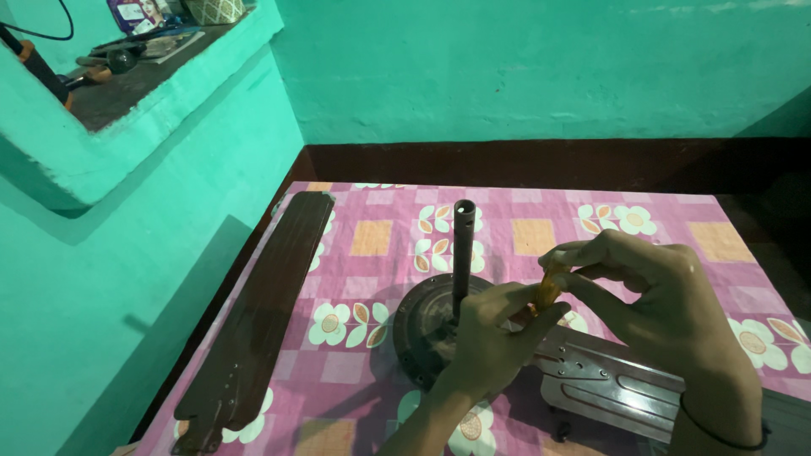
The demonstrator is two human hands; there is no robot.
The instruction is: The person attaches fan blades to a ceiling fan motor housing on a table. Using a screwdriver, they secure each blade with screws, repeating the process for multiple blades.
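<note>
Left hand (494,333), right hand (650,291) pinched together.

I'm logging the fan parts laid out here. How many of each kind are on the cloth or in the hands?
Loose dark brown fan blade: 1
Motor hub with upright rod: 1
Metal blade by the hub: 1
Small orange piece held by both hands: 1
Total: 4
</note>
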